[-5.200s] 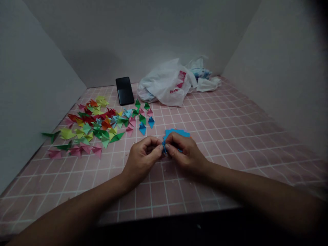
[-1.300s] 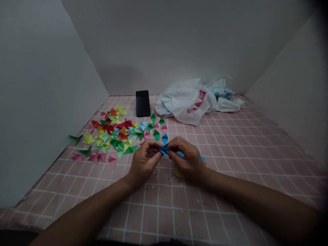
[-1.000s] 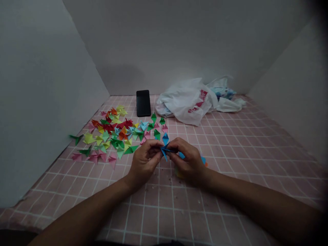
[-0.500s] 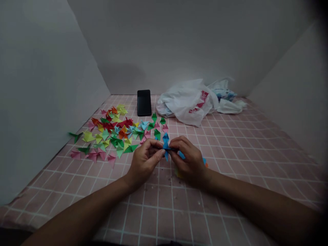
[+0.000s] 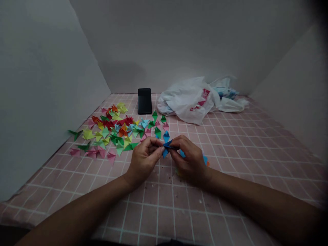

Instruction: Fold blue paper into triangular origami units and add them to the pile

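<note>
Between my two hands is a small blue origami crane (image 5: 166, 147), held above the pink checked cloth. My left hand (image 5: 146, 155) pinches its left side between thumb and fingers. On the other side my right hand (image 5: 188, 155) grips the right part, its fingertips pressed together. Just beyond the held paper, a blue folded piece (image 5: 166, 136) lies on the cloth. Partly hidden behind my right hand are more blue papers (image 5: 205, 159) and a bit of orange. To the left spreads a pile of folded paper cranes (image 5: 118, 131) in red, green, yellow, pink and light blue.
A black phone (image 5: 145, 101) leans upright near the back wall. Right of it lies a crumpled white plastic bag (image 5: 187, 100) with red print, then a blue-and-white packet (image 5: 225, 91). Pale walls enclose the checked cloth (image 5: 246, 150) at the left, back and right.
The blue crane has tilted and turned a little between my fingertips. Both hands keep their grip in nearly the same place. The view has shifted slightly.
</note>
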Demonstrator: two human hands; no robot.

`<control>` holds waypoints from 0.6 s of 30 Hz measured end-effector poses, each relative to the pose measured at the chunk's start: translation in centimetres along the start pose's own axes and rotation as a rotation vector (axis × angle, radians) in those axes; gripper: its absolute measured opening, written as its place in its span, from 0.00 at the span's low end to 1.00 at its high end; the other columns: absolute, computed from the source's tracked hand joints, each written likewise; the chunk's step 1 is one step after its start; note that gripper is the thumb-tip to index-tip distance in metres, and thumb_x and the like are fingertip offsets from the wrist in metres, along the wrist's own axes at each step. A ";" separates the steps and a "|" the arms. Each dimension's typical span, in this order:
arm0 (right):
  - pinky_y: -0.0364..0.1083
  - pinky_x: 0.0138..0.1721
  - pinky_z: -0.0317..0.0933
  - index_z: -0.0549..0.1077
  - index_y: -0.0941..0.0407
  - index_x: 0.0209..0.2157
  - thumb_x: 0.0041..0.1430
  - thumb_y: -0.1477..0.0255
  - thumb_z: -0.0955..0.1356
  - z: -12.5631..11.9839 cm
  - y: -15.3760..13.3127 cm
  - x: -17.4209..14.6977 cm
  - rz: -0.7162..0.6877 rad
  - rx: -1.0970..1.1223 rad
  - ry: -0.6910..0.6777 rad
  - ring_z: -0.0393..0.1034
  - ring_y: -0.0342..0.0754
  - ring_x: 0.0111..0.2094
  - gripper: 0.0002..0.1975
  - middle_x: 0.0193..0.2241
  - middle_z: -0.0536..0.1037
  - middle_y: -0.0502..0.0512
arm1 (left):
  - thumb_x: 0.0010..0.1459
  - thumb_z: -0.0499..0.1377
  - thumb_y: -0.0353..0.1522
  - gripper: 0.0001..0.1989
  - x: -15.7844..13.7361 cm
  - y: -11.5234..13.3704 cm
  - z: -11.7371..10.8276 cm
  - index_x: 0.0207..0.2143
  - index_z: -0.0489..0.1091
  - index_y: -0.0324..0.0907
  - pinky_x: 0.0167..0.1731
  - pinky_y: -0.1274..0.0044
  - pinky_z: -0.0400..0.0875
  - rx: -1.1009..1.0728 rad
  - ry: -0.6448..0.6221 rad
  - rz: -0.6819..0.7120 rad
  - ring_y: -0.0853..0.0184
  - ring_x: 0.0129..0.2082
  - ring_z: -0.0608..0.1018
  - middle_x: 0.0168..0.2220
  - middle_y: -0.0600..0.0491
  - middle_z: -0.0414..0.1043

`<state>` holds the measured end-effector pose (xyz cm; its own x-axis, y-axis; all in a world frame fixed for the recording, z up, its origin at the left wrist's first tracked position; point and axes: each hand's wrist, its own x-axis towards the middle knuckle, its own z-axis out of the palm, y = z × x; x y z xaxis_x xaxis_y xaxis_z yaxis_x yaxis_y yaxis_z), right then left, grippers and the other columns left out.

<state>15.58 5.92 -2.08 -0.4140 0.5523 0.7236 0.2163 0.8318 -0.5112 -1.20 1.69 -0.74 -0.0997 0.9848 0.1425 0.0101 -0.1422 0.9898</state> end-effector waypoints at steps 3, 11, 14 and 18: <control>0.47 0.36 0.65 0.67 0.54 0.37 0.63 0.83 0.65 0.0 0.0 0.0 -0.004 -0.010 -0.006 0.69 0.48 0.35 0.09 0.32 0.72 0.53 | 0.54 0.65 0.30 0.06 0.0 -0.1 0.0 0.35 0.72 0.40 0.32 0.79 0.73 -0.005 0.008 -0.002 0.71 0.30 0.78 0.31 0.54 0.75; 0.47 0.37 0.65 0.68 0.54 0.39 0.63 0.84 0.65 0.2 0.3 -0.3 -0.008 -0.015 -0.011 0.69 0.48 0.36 0.10 0.33 0.72 0.53 | 0.54 0.65 0.31 0.07 0.1 -0.2 0.0 0.36 0.74 0.40 0.33 0.79 0.74 -0.028 0.001 -0.005 0.71 0.31 0.78 0.32 0.54 0.76; 0.47 0.37 0.64 0.68 0.54 0.38 0.62 0.84 0.65 0.2 0.5 -0.5 -0.011 -0.026 -0.021 0.68 0.48 0.35 0.10 0.33 0.71 0.53 | 0.56 0.65 0.33 0.06 0.0 -0.2 0.0 0.35 0.74 0.39 0.35 0.77 0.75 -0.058 -0.014 -0.018 0.70 0.31 0.79 0.31 0.54 0.76; 0.47 0.37 0.64 0.67 0.54 0.38 0.63 0.83 0.65 0.2 0.4 -0.4 -0.021 -0.025 -0.023 0.68 0.48 0.35 0.09 0.33 0.71 0.53 | 0.57 0.64 0.34 0.06 -0.1 -0.2 0.0 0.35 0.75 0.39 0.36 0.76 0.75 -0.014 -0.038 0.004 0.69 0.32 0.79 0.31 0.53 0.76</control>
<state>15.65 6.01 -2.70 -0.4389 0.5332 0.7232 0.2288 0.8447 -0.4839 -1.22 1.60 -0.93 -0.0623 0.9872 0.1468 -0.0032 -0.1473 0.9891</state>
